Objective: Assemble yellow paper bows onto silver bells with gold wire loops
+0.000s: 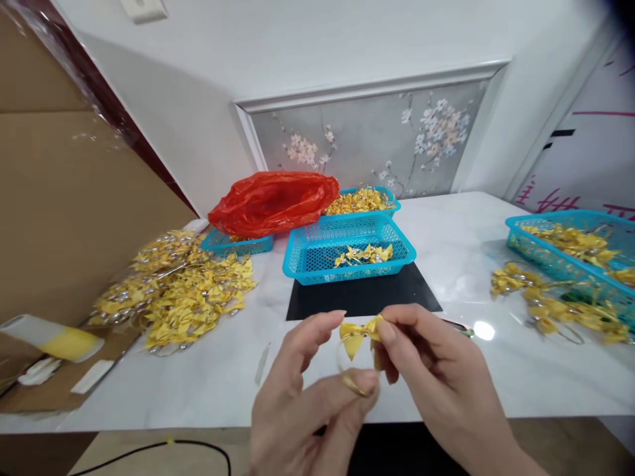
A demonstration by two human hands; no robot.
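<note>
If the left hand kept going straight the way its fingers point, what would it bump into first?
Probably the yellow bow, held right ahead of the left hand. Past it sits the right hand. Depth is hard to judge.

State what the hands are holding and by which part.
A small yellow ribbon bow: the right hand pinches its right loop, and the left hand pinches the gold loop below it.

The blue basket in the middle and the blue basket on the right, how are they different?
The middle basket holds only a few yellow bows; the right basket holds a long heap of them. The middle basket shows whole and rests partly on a black mat; the right basket is cut off by the picture's edge and sits on the white table, more bows spilled beside it. Both are turquoise plastic mesh.
</note>
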